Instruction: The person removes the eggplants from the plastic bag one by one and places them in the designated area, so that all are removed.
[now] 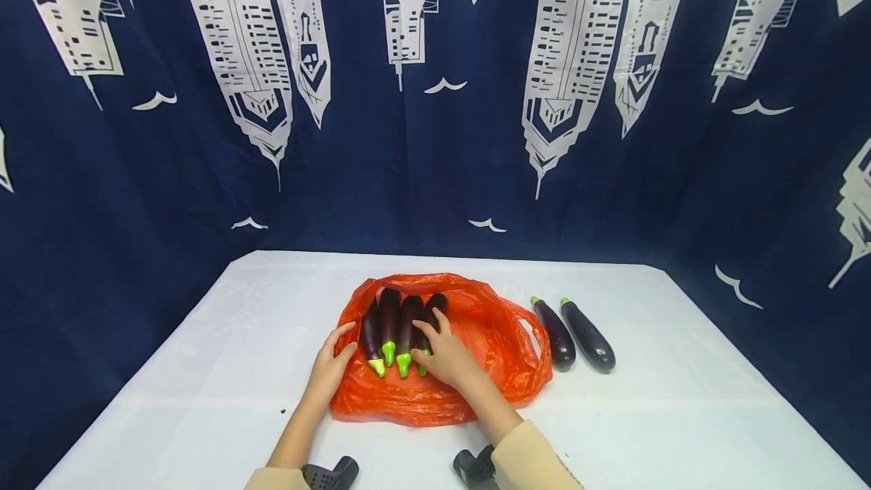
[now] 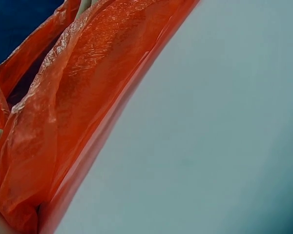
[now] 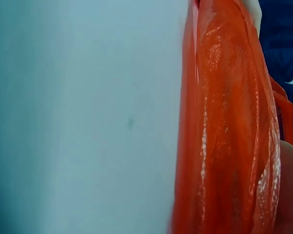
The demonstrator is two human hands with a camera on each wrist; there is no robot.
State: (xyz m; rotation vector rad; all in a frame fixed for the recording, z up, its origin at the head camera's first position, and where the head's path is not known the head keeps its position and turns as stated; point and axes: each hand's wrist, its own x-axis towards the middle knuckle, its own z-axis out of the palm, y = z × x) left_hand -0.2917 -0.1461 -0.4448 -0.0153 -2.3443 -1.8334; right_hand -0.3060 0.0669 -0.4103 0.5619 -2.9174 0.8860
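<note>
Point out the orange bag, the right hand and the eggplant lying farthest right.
Orange bag [image 1: 401, 405], head view: its front wall.
Right hand [image 1: 445, 355], head view: the back.
Farthest-right eggplant [image 1: 589, 337], head view: middle of its dark body.

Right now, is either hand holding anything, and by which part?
Cannot be told for sure: the left hand is at the left rim of the bag, the right hand over the middle of the rightmost eggplant inside.

Worn kit, both arms
L sleeve [image 1: 277, 479], R sleeve [image 1: 537, 456]: beige. L unit [image 1: 333, 473], R unit [image 1: 474, 467]: blk, rounded; L w/ sm. dots.
</note>
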